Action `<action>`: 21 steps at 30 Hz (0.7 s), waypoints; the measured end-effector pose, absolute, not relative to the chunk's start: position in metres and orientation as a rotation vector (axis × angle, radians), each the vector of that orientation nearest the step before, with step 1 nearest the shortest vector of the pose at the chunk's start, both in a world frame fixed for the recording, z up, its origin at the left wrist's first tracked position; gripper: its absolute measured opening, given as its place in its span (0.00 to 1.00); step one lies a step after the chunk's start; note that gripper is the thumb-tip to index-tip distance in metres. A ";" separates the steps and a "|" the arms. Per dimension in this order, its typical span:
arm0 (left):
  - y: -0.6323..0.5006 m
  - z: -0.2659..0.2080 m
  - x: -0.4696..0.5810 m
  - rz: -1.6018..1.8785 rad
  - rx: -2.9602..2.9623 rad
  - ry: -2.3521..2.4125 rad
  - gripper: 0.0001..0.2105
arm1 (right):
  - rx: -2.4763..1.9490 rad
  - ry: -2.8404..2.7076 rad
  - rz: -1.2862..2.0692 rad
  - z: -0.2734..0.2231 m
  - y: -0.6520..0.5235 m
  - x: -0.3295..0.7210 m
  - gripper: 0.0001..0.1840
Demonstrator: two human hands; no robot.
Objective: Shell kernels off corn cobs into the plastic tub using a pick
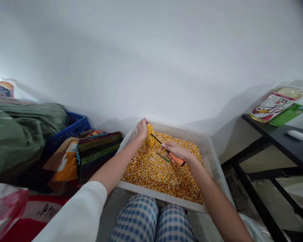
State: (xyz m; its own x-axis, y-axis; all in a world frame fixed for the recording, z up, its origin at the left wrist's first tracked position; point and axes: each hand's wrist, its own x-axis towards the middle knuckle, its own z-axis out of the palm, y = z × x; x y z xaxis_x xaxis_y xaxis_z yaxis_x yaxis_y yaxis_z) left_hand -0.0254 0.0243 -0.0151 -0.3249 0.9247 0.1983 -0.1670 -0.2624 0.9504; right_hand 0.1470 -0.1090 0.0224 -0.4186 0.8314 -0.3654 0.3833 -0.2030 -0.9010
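Against a white wall [151, 67], lower center of the frame: one pale bin [213, 158] of loose kernels [151, 174] past counting, much seemingly done, rows left on one corn cob [149, 137], mid-frame, grasped by the fingers of the left hand [141, 128]; clasped in fingers of the right hand [176, 150], one orange-handled tool [177, 159]; on the kernels, one green-handled tool [166, 158].

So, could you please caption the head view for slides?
Left hand holds a corncob, right hand an orange-handled tool, above kernels.
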 end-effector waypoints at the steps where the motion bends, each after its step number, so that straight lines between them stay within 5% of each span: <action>1: 0.024 -0.015 -0.026 1.709 1.062 1.153 0.16 | -1.395 -1.649 1.689 0.023 -0.109 0.145 0.15; 21: 0.018 -0.022 -0.020 1.584 1.449 1.215 0.19 | -1.656 -1.524 1.519 -0.001 -0.128 0.107 0.14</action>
State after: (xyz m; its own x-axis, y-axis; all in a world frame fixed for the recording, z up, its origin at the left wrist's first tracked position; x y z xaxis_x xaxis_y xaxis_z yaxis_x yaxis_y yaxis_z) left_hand -0.0201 0.0182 -0.0224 -0.1663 0.9166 0.3636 0.1142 -0.3484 0.9304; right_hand 0.1069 -0.1280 -0.0008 -0.1996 0.8857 -0.4193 0.4222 -0.3084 -0.8524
